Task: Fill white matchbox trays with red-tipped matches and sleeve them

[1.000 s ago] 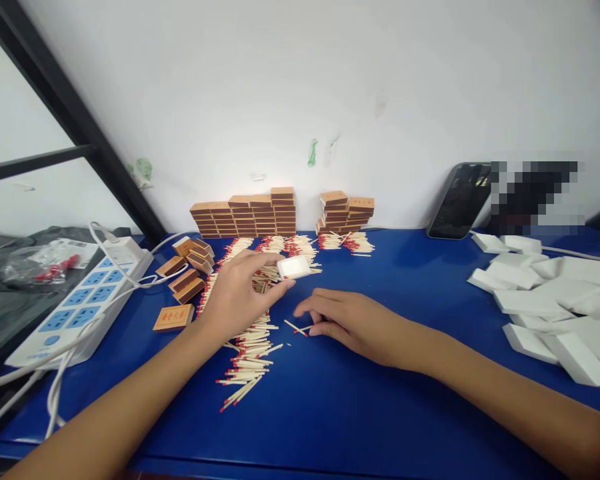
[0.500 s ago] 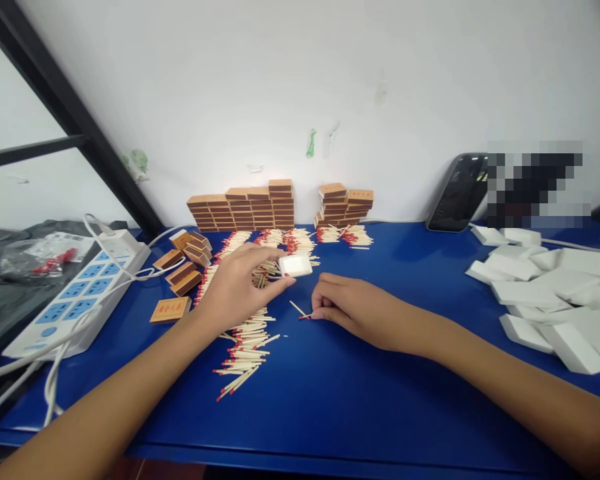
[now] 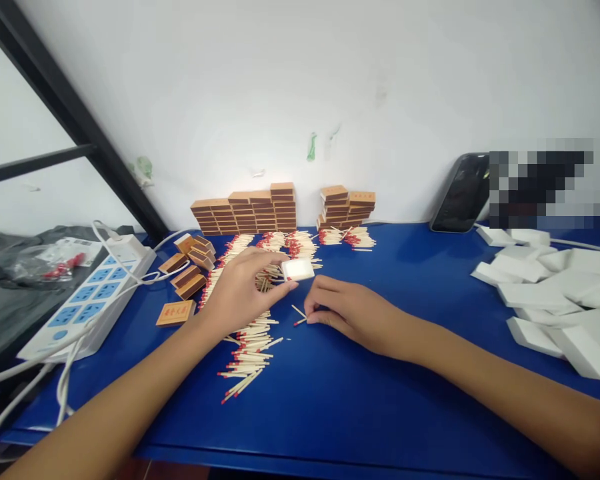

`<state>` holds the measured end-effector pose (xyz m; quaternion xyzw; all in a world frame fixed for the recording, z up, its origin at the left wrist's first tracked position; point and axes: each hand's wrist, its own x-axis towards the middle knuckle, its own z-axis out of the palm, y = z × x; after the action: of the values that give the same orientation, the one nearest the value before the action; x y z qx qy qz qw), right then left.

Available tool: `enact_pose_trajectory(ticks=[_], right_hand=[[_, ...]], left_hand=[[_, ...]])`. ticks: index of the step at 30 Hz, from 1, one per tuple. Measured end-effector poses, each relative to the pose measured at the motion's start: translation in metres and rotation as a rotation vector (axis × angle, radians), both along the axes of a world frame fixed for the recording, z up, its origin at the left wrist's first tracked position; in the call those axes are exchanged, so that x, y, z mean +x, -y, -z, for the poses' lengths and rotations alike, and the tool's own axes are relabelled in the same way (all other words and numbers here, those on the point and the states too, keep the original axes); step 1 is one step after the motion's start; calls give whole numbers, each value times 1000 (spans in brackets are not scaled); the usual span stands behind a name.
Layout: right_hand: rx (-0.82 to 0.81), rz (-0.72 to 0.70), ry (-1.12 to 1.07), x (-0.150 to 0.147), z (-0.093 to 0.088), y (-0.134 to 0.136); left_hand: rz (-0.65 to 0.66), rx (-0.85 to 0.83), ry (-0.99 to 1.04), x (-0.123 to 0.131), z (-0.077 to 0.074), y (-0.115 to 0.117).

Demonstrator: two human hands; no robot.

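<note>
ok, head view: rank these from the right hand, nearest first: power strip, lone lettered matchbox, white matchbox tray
1. White matchbox tray: in the left hand, just up and left of the right hand.
2. Lone lettered matchbox: farther left, past the left hand.
3. Power strip: farthest, leftmost of the three.

We count one held white tray (image 3: 300, 271) and two hands, the left hand (image 3: 243, 285) and the right hand (image 3: 353, 315). On our side of the tray are two separate matches (image 3: 299, 311). Behind it stand two matchbox stacks (image 3: 245, 217). Left of it, we find one power strip (image 3: 87, 300); far right, one phone (image 3: 457, 197) and over a dozen white pieces (image 3: 535, 297), overlapping.
</note>
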<state>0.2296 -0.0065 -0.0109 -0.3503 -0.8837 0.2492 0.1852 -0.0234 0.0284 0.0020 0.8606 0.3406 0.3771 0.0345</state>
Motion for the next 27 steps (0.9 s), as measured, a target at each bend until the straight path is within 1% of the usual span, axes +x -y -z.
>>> enact_pose_trajectory(ticks=[3,6,10,12,14,19,24,27], right_hand=[[21,-13,25,-1,1,0],[51,-17,90,-1,0,-1],[39,33,122,1,0,-4],[35,45,103,3,1,-6],[52,28,75,5,3,-6],[164,-48,100,6,6,-4],[55,9,113,5,-3,-5],[17,58,148,8,-6,-6]], left_hand=[[9,23,-6,3,0,2],[-43,35,8,2,-2,2],[-95,32,32,-2,-3,0],[-93,26,32,-3,-2,-2],[-80,13,23,-2,0,-2],[-34,7,13,2,0,1],[-78,22,29,-2,-4,0],[-87,20,39,-5,-4,-2]])
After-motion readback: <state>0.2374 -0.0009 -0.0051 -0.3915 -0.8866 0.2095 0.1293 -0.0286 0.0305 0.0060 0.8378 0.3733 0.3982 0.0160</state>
